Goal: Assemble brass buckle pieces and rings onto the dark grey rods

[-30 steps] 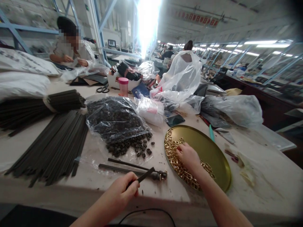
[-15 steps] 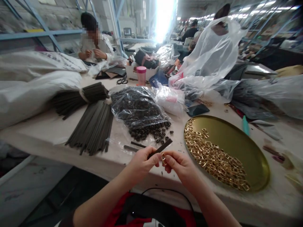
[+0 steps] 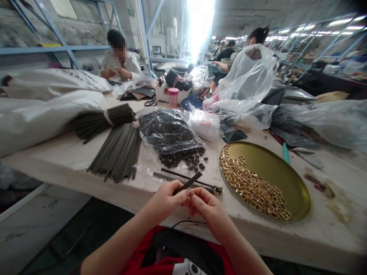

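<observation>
My left hand is closed on a thin dark strap that slants up to the right over the table's near edge. My right hand pinches a small gold buckle right at the strap's lower end, fingertips touching those of the left hand. A round gold tray with several gold buckles heaped along its near left side lies to the right. Two finished straps lie on the table just beyond my hands.
Loose dark straps and a tied bundle lie left. A clear bag of small black loops spills toward me. White sacks, plastic bags, a pink cup and scissors sit farther back. Two other people work across the table.
My right hand left the tray with a buckle and met the left hand at the strap's end. Both hands now sit closer to my body; the view shifted slightly.
</observation>
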The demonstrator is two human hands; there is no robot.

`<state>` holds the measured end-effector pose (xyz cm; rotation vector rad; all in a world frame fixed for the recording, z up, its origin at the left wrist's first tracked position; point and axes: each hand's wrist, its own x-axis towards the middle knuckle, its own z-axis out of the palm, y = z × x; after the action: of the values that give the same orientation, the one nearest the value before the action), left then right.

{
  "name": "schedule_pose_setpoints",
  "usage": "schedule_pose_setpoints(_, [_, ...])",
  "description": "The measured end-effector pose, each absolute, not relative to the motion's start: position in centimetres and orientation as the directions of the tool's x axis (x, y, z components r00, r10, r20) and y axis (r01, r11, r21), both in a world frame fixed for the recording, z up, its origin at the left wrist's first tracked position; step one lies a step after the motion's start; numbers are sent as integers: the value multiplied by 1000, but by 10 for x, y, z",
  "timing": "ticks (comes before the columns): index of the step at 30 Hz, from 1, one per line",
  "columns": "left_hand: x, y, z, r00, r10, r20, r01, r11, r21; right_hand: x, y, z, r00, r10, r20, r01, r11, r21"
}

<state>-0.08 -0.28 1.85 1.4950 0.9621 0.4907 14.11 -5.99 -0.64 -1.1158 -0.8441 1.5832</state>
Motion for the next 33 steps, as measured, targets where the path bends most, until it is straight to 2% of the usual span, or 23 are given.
schedule_pose_setpoints(5, [-7, -8, 22, 592, 781, -201, 293, 24, 956, 136, -63, -9, -160, 938, -307, -376, -346, -860])
schedule_pose_setpoints(14, [-13, -3, 17, 568, 797, -207, 378, -29, 925, 131, -59, -20, -98, 943, -317, -348, -331, -877])
schedule_pose_setpoints(19, [-14, 2, 14, 543, 806, -234, 381, 12, 925, 131, -54, -27, 1, 965, -263, -234, -256, -938])
schedule_pose_setpoints(23, [-14, 4, 17, 578, 787, -217, 408, -49, 911, 131, -51, -30, 17, 986, -166, 29, -166, -986])
schedule_pose_setpoints(26, [-13, 5, 17, 595, 774, -217, 426, -74, 902, 130, -51, -33, 28, 993, -114, 187, -117, -975])
schedule_pose_setpoints(33, [-8, 4, 6, 527, 822, -218, 467, -65, 882, 128, -54, -33, 22, 989, -147, 159, -149, -976])
